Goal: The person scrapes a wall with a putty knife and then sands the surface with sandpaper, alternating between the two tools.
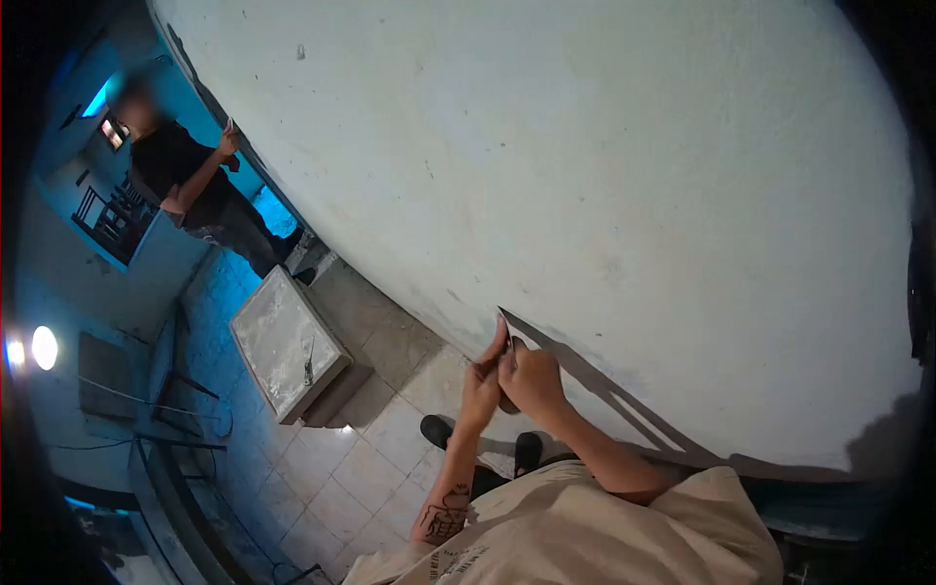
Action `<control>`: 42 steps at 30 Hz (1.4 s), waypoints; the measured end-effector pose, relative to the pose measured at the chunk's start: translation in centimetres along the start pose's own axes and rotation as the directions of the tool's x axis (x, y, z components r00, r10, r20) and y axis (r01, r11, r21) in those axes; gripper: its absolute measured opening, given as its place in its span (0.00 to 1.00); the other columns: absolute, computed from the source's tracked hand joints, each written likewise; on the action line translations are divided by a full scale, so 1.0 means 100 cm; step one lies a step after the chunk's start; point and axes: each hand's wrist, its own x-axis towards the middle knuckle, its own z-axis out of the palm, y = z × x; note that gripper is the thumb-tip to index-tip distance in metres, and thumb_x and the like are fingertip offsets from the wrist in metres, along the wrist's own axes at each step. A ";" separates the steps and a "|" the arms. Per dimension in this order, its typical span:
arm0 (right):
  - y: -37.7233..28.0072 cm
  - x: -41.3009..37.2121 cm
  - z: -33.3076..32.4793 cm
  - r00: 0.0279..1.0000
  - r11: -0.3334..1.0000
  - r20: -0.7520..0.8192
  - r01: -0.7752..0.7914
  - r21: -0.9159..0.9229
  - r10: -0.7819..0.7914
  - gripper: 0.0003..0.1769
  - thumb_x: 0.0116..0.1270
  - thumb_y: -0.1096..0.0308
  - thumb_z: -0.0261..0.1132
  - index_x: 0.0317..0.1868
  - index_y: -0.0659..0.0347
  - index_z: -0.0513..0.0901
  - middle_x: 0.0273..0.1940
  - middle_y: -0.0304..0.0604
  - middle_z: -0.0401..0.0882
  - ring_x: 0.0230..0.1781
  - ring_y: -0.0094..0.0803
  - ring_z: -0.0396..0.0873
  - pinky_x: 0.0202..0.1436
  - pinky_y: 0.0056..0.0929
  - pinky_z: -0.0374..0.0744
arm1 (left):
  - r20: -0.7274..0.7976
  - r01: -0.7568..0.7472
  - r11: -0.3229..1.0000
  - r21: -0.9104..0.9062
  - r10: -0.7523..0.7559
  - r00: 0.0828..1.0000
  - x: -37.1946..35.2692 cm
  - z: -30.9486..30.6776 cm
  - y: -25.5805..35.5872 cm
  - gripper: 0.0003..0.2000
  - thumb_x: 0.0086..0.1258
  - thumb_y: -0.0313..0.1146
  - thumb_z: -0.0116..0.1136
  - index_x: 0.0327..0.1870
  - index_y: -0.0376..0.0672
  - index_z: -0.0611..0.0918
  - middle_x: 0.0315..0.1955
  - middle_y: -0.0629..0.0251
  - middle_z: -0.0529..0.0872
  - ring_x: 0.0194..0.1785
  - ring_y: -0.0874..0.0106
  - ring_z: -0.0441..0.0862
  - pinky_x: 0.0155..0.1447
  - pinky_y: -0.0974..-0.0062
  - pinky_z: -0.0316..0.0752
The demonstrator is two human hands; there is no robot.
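Note:
Both hands meet close to the white wall, low in the view. My right hand (533,378) is closed around a small tool with a thin flat blade (504,313), much like a scraper; its dark end shows below the fist. Pressed against it from the left, my left hand (481,387) has its fingers along the blade and is closed on the same tool. The fingers hide most of the tool, and its upper tip overlaps the wall in this view.
The pale wall (604,195) fills the right side, with chips and scuffs. A dusty box-like block (285,343) with a small tool (309,363) on top stands on the tiled floor (366,478). Another person (185,175) stands by the wall's far end. A bright lamp (45,348) shines left.

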 end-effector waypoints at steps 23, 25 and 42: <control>-0.009 -0.022 0.022 0.999 0.999 -0.034 0.013 -0.038 -0.014 0.11 0.59 0.65 0.53 0.30 0.65 0.74 0.16 0.51 0.75 0.17 0.45 0.77 0.21 0.39 0.76 | 0.038 0.034 0.999 -0.021 -0.033 0.999 -0.024 -0.021 -0.008 0.26 0.66 0.20 0.39 0.66 0.52 0.60 0.42 0.75 0.75 0.32 0.85 0.64 0.38 0.89 0.64; -0.008 -0.031 0.013 1.000 0.999 -0.023 0.009 -0.041 -0.010 0.11 0.59 0.65 0.53 0.29 0.65 0.74 0.16 0.51 0.75 0.17 0.45 0.77 0.21 0.39 0.76 | 0.044 -0.053 0.998 0.013 0.053 0.998 -0.029 -0.013 -0.013 0.26 0.66 0.19 0.39 0.66 0.52 0.61 0.42 0.75 0.75 0.32 0.85 0.64 0.37 0.89 0.63; -0.003 -0.004 0.018 1.000 0.999 0.022 -0.016 -0.040 0.017 0.11 0.60 0.65 0.53 0.28 0.65 0.74 0.16 0.53 0.75 0.18 0.47 0.76 0.23 0.41 0.76 | 0.051 0.019 0.998 -0.066 -0.015 0.999 -0.006 -0.013 -0.004 0.26 0.66 0.21 0.39 0.66 0.51 0.61 0.40 0.74 0.75 0.35 0.85 0.66 0.40 0.88 0.65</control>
